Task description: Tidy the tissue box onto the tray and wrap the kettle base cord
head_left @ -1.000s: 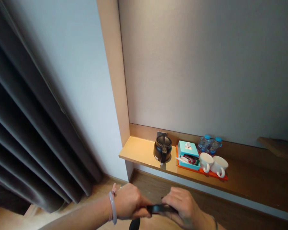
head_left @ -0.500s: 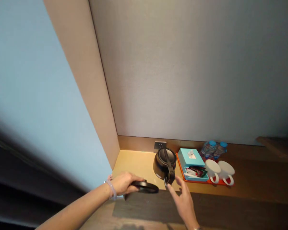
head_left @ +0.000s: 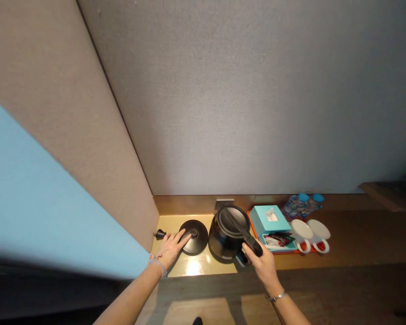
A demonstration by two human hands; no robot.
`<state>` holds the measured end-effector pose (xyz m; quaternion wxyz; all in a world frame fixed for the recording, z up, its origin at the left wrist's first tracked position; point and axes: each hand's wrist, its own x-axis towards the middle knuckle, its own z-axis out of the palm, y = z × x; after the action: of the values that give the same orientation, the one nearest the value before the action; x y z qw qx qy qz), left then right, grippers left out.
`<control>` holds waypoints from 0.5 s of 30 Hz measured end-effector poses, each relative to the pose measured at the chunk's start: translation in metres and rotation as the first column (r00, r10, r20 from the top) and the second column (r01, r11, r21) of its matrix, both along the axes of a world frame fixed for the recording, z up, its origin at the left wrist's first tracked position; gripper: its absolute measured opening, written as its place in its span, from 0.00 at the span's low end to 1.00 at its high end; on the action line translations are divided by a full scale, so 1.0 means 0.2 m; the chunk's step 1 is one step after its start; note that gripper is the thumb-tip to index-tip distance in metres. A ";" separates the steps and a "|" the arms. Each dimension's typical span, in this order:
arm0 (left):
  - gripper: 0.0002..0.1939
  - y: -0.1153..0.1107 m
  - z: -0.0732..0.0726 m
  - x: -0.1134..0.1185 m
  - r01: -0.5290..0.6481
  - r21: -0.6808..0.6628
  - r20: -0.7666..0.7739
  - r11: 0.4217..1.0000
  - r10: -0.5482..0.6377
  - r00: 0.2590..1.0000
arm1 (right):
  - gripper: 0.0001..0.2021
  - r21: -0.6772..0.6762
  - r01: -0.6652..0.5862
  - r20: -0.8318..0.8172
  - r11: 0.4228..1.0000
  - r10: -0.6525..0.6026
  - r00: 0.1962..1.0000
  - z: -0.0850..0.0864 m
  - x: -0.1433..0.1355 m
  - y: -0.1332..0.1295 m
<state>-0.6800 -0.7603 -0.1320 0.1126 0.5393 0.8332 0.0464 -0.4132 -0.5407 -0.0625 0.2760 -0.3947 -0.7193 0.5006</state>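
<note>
Keep your left hand (head_left: 171, 247) flat and open on the kettle base (head_left: 193, 236) near the shelf's (head_left: 189, 267) left end, and — with your right hand (head_left: 262, 264) wrapped around the handle — lift the kettle (head_left: 228, 232), standing just beside it, straight up.

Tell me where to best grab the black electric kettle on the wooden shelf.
Grip the black electric kettle by its handle, coming from the front right: the handle juts toward the shelf's near edge, where the right hand is wrapped around it.
</note>
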 end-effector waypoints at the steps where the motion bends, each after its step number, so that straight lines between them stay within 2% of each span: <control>1: 0.36 0.00 -0.02 0.01 -0.021 -0.003 0.011 1.000 0.021 1.000 | 0.24 -0.028 -0.024 -0.013 0.999 0.024 1.000 0.03 -0.02 0.00; 4: 0.38 0.02 -0.03 0.03 -0.087 -0.025 0.025 0.996 0.088 0.996 | 0.21 -0.176 -0.094 -0.150 0.980 0.068 0.986 0.10 -0.06 -0.04; 6: 0.34 0.02 -0.01 0.06 -0.181 0.002 0.024 0.983 0.181 0.983 | 0.22 -0.333 -0.184 -0.326 0.925 0.070 0.943 0.15 -0.03 -0.08; 8: 0.27 0.02 0.00 0.09 -0.259 0.142 0.090 0.955 0.248 0.965 | 0.25 -0.467 -0.267 -0.462 0.843 0.025 0.887 0.21 0.04 -0.11; 10: 0.26 0.04 0.01 0.15 -0.326 0.306 0.287 0.895 0.239 0.927 | 0.26 -0.524 -0.301 -0.510 0.797 -0.011 0.860 0.29 0.18 -0.13; 12: 0.28 0.10 0.02 0.24 -0.401 0.342 0.538 0.850 0.173 0.825 | 0.24 -0.518 -0.309 -0.505 0.798 0.006 0.863 0.36 0.36 -0.14; 13: 0.29 0.14 0.03 0.30 -0.426 0.305 0.648 0.852 0.142 0.748 | 0.23 -0.502 -0.310 -0.495 0.807 0.026 0.869 0.39 0.45 -0.14; 15: 0.33 0.26 0.06 0.47 -0.399 0.180 0.813 0.899 0.093 0.575 | 0.23 -0.473 -0.289 -0.472 0.832 0.037 0.881 0.41 0.66 -0.14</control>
<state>-0.5858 -0.7081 -0.1204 0.3627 0.3508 0.7437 0.4385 -0.2809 -0.5679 0.0197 0.2677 -0.2658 -0.5022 0.7781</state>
